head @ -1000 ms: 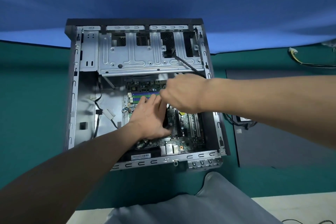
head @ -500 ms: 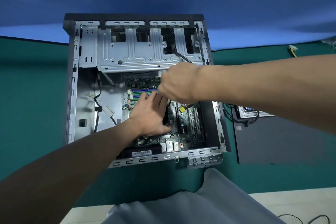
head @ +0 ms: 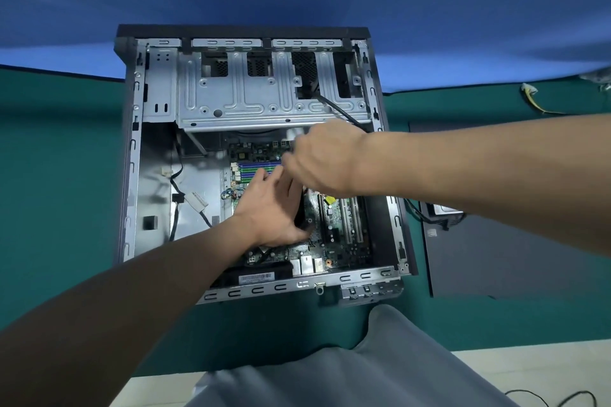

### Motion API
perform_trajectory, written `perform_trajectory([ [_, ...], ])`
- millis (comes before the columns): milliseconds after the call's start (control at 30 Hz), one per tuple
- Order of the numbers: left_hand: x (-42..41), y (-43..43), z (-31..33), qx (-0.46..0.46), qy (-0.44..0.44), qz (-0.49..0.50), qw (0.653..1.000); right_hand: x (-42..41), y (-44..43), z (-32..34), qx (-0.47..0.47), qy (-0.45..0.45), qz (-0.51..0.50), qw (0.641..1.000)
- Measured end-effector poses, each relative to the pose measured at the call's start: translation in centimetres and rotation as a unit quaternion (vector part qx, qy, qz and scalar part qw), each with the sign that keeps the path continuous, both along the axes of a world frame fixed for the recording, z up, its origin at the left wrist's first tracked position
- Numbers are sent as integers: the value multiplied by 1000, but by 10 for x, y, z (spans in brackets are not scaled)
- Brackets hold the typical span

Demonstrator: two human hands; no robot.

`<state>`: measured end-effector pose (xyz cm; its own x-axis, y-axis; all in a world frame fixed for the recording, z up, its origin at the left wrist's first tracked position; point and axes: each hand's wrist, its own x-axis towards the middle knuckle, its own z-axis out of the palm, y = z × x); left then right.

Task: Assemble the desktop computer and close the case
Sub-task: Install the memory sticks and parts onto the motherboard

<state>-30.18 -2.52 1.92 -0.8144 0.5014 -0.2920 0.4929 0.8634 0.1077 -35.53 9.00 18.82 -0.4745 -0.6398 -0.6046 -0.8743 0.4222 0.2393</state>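
we see the computer case [head: 132, 175] lying on its side on the green table cover [head: 49, 192], open face up, its lid off. the dark side panel [head: 512, 251] lies flat on the cover at 3 o'clock of the case, just beside it. inside, the silver drive cage [head: 264, 92] fills the 12 o'clock end. the motherboard [head: 334, 231] sits toward 5 o'clock, with blue and green memory slots [head: 253, 170] at its 11 o'clock corner. a black cable [head: 337, 109] runs out of the cage toward the board.

our left hand [head: 267, 211] comes in from 7 o'clock and lies on a black cooler block [head: 299, 208] in the middle of the board. its fingers stretch nearly straight toward 1 o'clock, and the thumb lies along the block's near edge. our right hand [head: 325, 162] reaches in from 3 o'clock, just above the left fingertips, knuckles up and fingers curled under. whether they pinch anything we cannot tell, since the hand itself hides them.

thin yellow wires [head: 528, 92] lie on the cover at 2 o'clock, well apart from the case. grey cloth [head: 380, 370] fills the 6 o'clock edge.
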Motion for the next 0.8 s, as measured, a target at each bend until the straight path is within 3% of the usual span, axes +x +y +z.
perform_trajectory([
  [67, -1, -1, -1, -6, -54, 33, 998, 1, 4, 1, -57, 20, 118, 991],
  [133, -2, 0, -1, 1, -45, 24, 999, 4, 6, -3, -86, -3, 91, 992],
  [200, -1, 1, 1, -11, 13, -21, 1000, 6, 7, -12, -118, -10, -92, 989],
  [267, -2, 1, 4, -34, 40, -40, 998, 1, 6, -15, -125, -44, -326, 936],
  [300, -2, 1, 6, -43, 41, -39, 997, -4, 8, -17, -116, -73, -384, 913],
  [333, -3, 1, 6, -53, 40, -39, 997, -8, 11, -16, -96, -97, -383, 914],
  [400, -2, 1, 6, -66, 32, -47, 996, -11, 14, -8, -50, -133, -281, 949],
  [467, -1, 0, 8, -30, 21, -39, 999, -6, 13, 1, -33, -81, -84, 993],
  [533, -1, 1, 10, 14, -2, -11, 1000, 0, 11, 2, -43, -11, 89, 995],
  [600, -1, 3, 11, 8, -22, -15, 1000, 6, 7, 2, -56, -18, 123, 991],
  [667, -2, 2, 8, 5, -37, -8, 999, 11, 3, 0, -89, -32, 51, 994],
  [700, -2, 2, 6, 10, -41, 0, 999, 12, 0, -3, -106, -35, -34, 993],
  [733, -2, 1, 5, 11, -37, 4, 999, 10, -3, -6, -121, -47, -156, 979],
  [800, -3, -1, 3, -14, -23, -1, 1000, 0, -7, -11, -125, -80, -392, 908],
])
